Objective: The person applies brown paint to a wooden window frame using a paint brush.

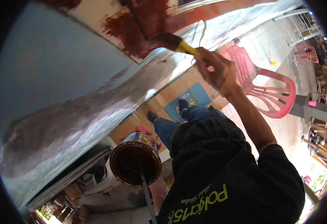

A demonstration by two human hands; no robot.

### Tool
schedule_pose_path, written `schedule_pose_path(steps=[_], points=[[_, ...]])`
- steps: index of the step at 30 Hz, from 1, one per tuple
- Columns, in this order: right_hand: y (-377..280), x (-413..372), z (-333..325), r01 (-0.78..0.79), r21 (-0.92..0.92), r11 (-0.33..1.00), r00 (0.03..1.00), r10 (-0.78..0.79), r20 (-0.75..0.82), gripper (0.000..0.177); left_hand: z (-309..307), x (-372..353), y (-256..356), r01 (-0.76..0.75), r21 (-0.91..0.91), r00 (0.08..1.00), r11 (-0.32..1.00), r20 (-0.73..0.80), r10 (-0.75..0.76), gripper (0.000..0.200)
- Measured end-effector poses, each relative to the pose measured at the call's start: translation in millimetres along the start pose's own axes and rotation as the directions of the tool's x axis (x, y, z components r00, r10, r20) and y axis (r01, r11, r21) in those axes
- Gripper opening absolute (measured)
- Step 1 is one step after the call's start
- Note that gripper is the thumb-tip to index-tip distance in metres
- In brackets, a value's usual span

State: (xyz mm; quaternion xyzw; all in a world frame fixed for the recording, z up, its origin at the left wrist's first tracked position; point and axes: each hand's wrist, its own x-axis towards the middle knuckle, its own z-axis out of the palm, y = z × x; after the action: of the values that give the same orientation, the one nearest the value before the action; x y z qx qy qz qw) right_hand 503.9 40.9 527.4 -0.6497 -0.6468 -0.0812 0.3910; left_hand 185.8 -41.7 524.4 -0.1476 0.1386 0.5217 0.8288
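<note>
Brush (175,44) at the brown-red paint (131,35), paint can (135,143) in the other hand

The brush has its dark bristles against the brown-red paint, which lies in ragged strokes over a cream surface (96,12). The right hand (217,71) has its fingers closed around the yellow handle, arm stretched out. The left hand (158,144) grips the paint can, fingers wrapped around its side; most of that hand is hidden behind it. The can's mouth faces the camera, its rim and inside coated dark brown-red, and a thin rod (147,198) sticks out of it.

Next to the cream surface is a blue wall (59,67), with a rough grey patch (85,106) along it. By the wall, cardboard (169,93) with a blue printed panel covers part of the floor, and the person's feet in dark footwear are on it. They wear jeans (164,128) and a black shirt (223,171) with yellow-green lettering. Near the right arm is a pink plastic chair (245,69); another chair (307,54) stands well apart on the pale tiled floor (262,41).
</note>
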Motion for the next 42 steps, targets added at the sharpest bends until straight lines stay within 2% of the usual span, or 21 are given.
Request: schedule_pose_path(steps=[3,4,5,7,10,12,15,17,18,20,21,22,26,27,30,33,35,37,39,41,42], points=[[6,-4,-7,-0.075,0.053,0.996,0.996,0.076,-0.034,0.019,5,-3,-7,0.043,-0.001,0.979,0.999,0.2,-0.042,0.068],[2,-5,-13,-0.087,0.113,0.99,0.996,0.088,-0.001,0.019,4,-2,-9,0.049,-0.006,0.967,0.999,0.251,-0.046,0.068],[-3,-6,-14,-0.031,0.134,0.99,0.999,0.029,0.012,0.02,-4,-2,-10,0.017,-0.023,0.967,1.0,0.256,-0.011,0.066],[-16,-8,-9,0.065,0.171,0.983,0.997,-0.071,0.03,0.022,-18,-3,-3,-0.026,0.019,0.973,0.999,0.231,0.021,0.062],[-27,2,5,0.034,0.078,0.996,0.996,-0.04,0.076,0.022,-23,-2,6,-0.065,0.132,0.982,0.989,0.186,0.04,0.053],[-17,3,0,0.014,0.017,1.0,0.996,-0.016,0.088,0.022,-19,-1,-1,-0.131,0.139,0.974,0.982,0.204,0.101,0.049],[-5,1,0,-0.011,-0.019,1.0,0.996,0.013,0.086,0.024,-13,-1,-6,-0.209,0.145,0.969,0.967,0.165,0.185,0.056],[7,0,0,-0.03,0.004,1.0,0.998,0.03,-0.046,0.017,-9,3,-4,-0.083,0.115,0.981,0.99,0.182,0.061,0.06],[7,1,-7,-0.054,-0.047,0.997,0.999,0.053,-0.004,0.017,-9,2,-2,-0.051,0.114,0.982,0.992,0.185,0.029,0.062],[7,-2,-13,-0.093,0.045,0.995,0.994,0.095,-0.052,0.019,-12,1,2,-0.015,0.129,0.983,0.992,0.186,-0.01,0.065],[6,-2,-16,-0.111,0.09,0.99,0.99,0.118,-0.077,0.02,-10,1,1,-0.038,0.12,0.983,0.992,0.182,0.016,0.065],[-1,-1,-25,-0.127,0.093,0.988,0.991,0.131,-0.034,0.023,-8,1,-1,-0.062,0.111,0.983,0.992,0.177,0.041,0.065],[-24,-6,-7,-0.088,0.224,0.971,0.996,0.089,0.006,0.021,-14,-12,-3,-0.179,0.088,0.978,0.98,0.122,0.168,0.061],[-21,-7,6,-0.007,0.151,0.989,1.0,0.011,-0.025,0.022,-20,-11,0,-0.187,0.105,0.978,0.977,0.111,0.175,0.06],[-9,-2,8,-0.022,0.036,0.999,0.999,0.021,0.033,0.019,-23,-6,-2,-0.165,0.055,0.978,0.985,0.141,0.156,0.059],[2,0,0,-0.033,-0.017,0.999,0.999,0.034,0.022,0.017,-15,-2,-6,-0.219,0.121,0.972,0.968,0.112,0.206,0.056],[8,1,-5,-0.048,-0.007,0.999,0.998,0.048,-0.035,0.014,-3,6,-7,-0.067,0.058,0.996,0.996,0.061,0.063,0.055],[8,-2,-12,-0.061,0.046,0.997,0.997,0.063,-0.046,0.018,-1,5,-5,-0.054,0.071,0.998,0.996,0.025,0.052,0.056],[5,-7,-16,-0.084,0.13,0.988,0.994,0.091,-0.054,0.02,-2,2,-7,-0.12,0.119,0.993,0.986,0.016,0.119,0.056],[-3,-14,-9,0.041,0.232,0.972,0.999,-0.041,-0.007,0.023,-2,4,-7,-0.08,0.08,0.997,0.994,0.028,0.078,0.053],[-13,-11,-8,0.03,0.201,0.979,0.998,-0.042,0.054,0.024,-5,5,-6,-0.071,0.073,0.997,0.995,0.031,0.069,0.051]])
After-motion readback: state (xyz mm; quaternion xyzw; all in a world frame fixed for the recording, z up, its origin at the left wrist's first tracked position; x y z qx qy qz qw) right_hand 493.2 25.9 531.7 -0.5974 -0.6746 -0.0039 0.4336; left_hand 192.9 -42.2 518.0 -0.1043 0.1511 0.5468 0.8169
